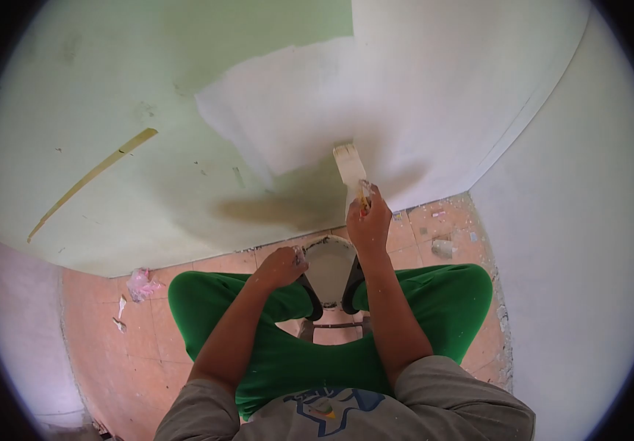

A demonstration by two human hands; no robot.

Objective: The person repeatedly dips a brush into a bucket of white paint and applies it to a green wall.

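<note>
My right hand (370,220) is closed around the handle of a paintbrush (348,163). The wide, whitish bristles of the brush touch the wall (280,110), at the border between fresh white paint and the older green coat. Between my feet stands a paint bucket (329,239) with pale paint in it and smeared edges. My left hand (286,266) is closed at the bucket's left rim, with paint specks on the fingers. How far the fingers reach over the rim is partly hidden.
A strip of yellowish tape (92,182) sticks to the wall at left. On the tiled floor (140,353) lie a crumpled pink plastic bag (141,285), small white scraps (120,323) and a pale lump (443,248). Another wall (567,257) rises close on the right.
</note>
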